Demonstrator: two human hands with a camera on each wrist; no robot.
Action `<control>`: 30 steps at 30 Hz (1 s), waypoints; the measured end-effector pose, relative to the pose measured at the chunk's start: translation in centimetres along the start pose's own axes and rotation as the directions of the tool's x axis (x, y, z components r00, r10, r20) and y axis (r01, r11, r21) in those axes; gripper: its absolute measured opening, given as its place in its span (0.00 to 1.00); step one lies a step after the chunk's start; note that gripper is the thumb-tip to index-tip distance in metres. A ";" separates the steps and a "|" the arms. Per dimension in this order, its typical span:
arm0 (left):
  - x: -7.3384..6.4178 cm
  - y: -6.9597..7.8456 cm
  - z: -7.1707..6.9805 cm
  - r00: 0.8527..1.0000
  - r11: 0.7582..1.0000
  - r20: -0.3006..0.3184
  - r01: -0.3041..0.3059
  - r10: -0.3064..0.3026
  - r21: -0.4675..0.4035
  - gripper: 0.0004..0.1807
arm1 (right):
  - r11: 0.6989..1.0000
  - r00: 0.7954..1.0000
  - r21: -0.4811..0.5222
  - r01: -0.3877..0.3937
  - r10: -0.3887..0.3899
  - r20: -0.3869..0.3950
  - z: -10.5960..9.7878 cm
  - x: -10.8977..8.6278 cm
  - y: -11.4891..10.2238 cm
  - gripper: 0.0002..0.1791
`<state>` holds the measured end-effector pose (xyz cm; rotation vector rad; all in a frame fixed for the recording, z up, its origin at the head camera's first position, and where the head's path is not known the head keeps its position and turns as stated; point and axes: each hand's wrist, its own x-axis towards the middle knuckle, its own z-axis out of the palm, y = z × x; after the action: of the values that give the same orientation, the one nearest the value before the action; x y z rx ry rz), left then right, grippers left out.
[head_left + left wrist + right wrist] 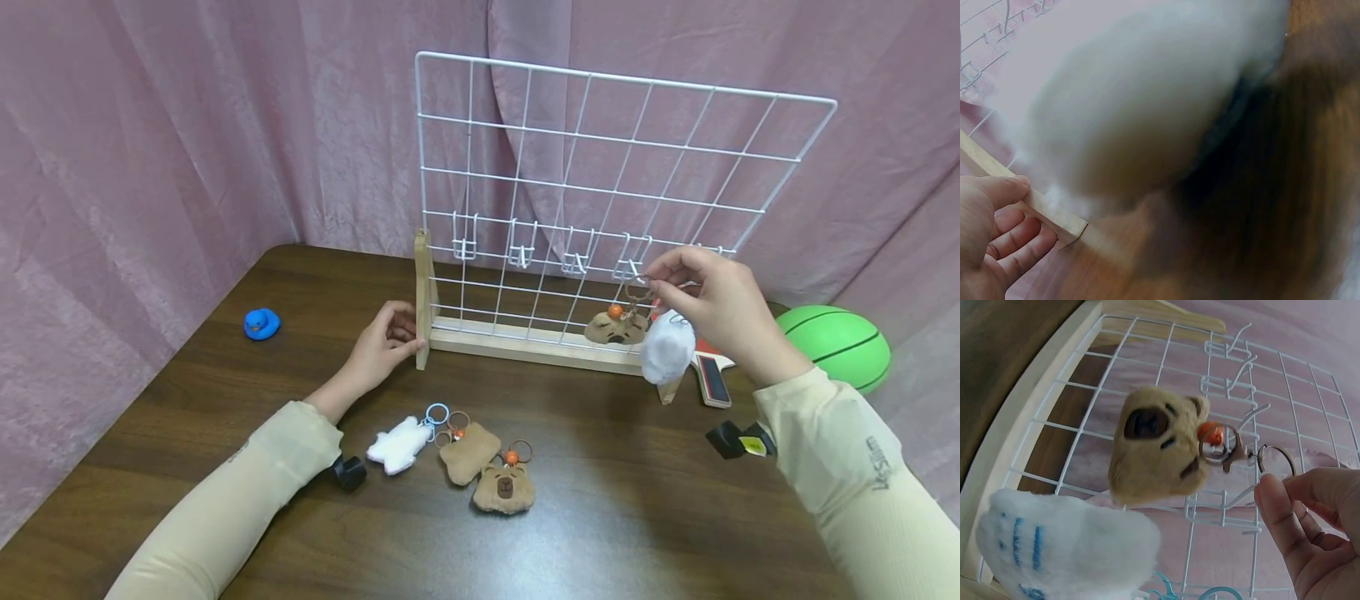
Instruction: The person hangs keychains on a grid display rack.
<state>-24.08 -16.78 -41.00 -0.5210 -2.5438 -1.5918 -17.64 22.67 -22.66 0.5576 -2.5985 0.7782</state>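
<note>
My right hand [712, 292] pinches the metal ring [1277, 461] of a brown plush capybara keychain [1157, 447] with an orange bead. The capybara dangles before the white wire grid rack [562, 200], its ring close to the fourth hook [628, 268] from the left. Beside it hangs a white plush keychain [667, 346] with a blue ring [1222, 592]; its hanging point is hidden behind the hand. My left hand [378, 346] grips the rack's left wooden post [422, 300] between thumb and fingers. Several white hooks line one grid row.
On the table in front lie a white plush keychain [401, 444], a brown one face down [470, 454] and a capybara-faced one [504, 489]. A blue duck [261, 323] sits left. At right are a green ball [836, 346] and a paddle [712, 379].
</note>
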 end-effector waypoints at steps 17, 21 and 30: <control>-0.1 0.1 -0.1 1.000 1.000 -0.003 -0.013 0.013 0.003 0.26 | 0.997 0.995 -0.040 -0.061 0.064 0.072 0.7 1.2 1.3 0.07; -0.1 0.2 -0.1 1.000 1.000 -0.001 -0.011 0.011 0.003 0.26 | 0.996 0.995 -0.057 -0.068 0.072 0.071 0.8 1.3 1.4 0.06; -0.2 0.4 -0.1 1.000 1.000 -0.001 -0.004 0.004 -0.005 0.26 | 0.995 0.995 -0.062 -0.077 0.080 0.062 0.9 1.3 1.4 0.06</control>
<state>-23.81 -16.76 -40.70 -0.5247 -2.5366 -1.5978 -19.62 22.83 -23.36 0.4728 -2.7077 0.7152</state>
